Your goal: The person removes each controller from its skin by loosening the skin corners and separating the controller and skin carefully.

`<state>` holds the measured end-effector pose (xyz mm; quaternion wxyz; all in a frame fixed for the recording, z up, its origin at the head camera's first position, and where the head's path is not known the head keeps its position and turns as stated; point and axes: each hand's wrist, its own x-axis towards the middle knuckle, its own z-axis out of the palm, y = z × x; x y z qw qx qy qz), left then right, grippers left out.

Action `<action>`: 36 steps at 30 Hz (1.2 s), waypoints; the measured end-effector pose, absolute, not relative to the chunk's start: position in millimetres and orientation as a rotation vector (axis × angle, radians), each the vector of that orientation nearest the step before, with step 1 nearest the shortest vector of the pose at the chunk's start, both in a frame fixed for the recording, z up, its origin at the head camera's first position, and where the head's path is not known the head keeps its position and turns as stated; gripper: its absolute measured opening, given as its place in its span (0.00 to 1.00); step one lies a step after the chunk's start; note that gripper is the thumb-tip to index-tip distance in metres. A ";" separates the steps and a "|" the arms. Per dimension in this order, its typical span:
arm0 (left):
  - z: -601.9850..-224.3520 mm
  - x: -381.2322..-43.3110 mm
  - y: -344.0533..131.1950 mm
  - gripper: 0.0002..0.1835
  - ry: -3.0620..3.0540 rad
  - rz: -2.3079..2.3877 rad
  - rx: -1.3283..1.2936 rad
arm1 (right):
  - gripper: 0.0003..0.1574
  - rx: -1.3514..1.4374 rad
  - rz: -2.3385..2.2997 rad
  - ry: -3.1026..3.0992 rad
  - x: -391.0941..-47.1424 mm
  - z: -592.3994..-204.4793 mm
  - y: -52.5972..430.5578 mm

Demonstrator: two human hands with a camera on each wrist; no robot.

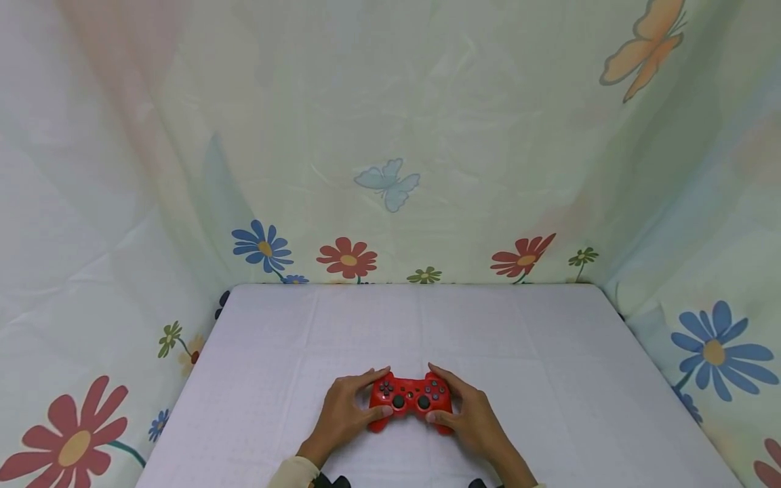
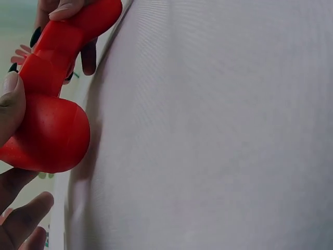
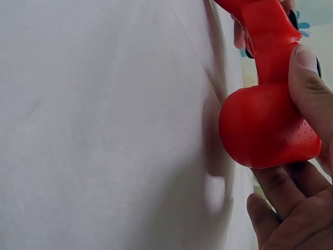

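A red game controller [image 1: 410, 390] with two black thumbsticks and grey buttons is held between both hands near the table's front. My left hand [image 1: 344, 410] grips its left end, thumb on the face beside the left stick and index finger at the top edge. On the other end, my right hand [image 1: 474, 415] grips in the same way, its thumb near the right stick. The left wrist view shows the rounded left grip [image 2: 49, 135] with fingers beneath it. In the right wrist view, the thumb lies over the right grip [image 3: 265, 130], and fingers touch its underside.
A white cloth covers the table [image 1: 488, 325]. Fabric curtains [image 1: 451, 102] printed with flowers and butterflies stand around its back and sides. Dark objects [image 1: 332, 482] show by the wrists at the bottom edge of the head view.
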<state>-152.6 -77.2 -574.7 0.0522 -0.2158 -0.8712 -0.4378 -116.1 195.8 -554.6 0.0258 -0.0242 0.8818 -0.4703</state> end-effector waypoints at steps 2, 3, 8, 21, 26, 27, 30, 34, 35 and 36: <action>-572.7 -152.8 -77.4 0.37 -2.633 -1.331 -0.647 | 0.58 -0.075 -1.457 2.739 -116.7 -553.5 194.2; -571.8 -153.0 -77.4 0.38 -2.627 -1.328 -0.643 | 0.58 -0.078 -1.459 2.746 -117.1 -553.1 193.6; -568.6 -153.1 -77.6 0.39 -2.605 -1.305 -0.629 | 0.58 -0.096 -1.491 2.771 -119.4 -550.2 191.8; -565.6 -152.8 -71.7 0.41 -2.454 -1.277 -0.556 | 0.58 -0.397 -1.631 2.893 -123.6 -552.3 192.2; -565.7 -151.2 -69.9 0.41 -2.447 -1.257 -0.526 | 0.57 -0.425 -1.626 2.943 -123.9 -554.7 190.6; -565.9 -151.0 -69.8 0.41 -2.445 -1.248 -0.528 | 0.57 -0.424 -1.625 2.952 -123.9 -555.2 190.2; -567.0 -150.7 -69.7 0.41 -2.428 -1.214 -0.539 | 0.57 -0.430 -1.607 2.982 -123.6 -556.0 189.0; -569.8 -150.7 -70.6 0.42 -2.386 -1.148 -0.568 | 0.57 -0.456 -1.581 3.020 -123.9 -557.5 187.6; -570.7 -150.8 -70.9 0.42 -2.376 -1.133 -0.576 | 0.57 -0.463 -1.572 3.030 -124.0 -557.8 187.5; -571.8 -150.9 -71.3 0.42 -2.365 -1.119 -0.585 | 0.57 -0.473 -1.566 3.039 -124.2 -558.0 187.3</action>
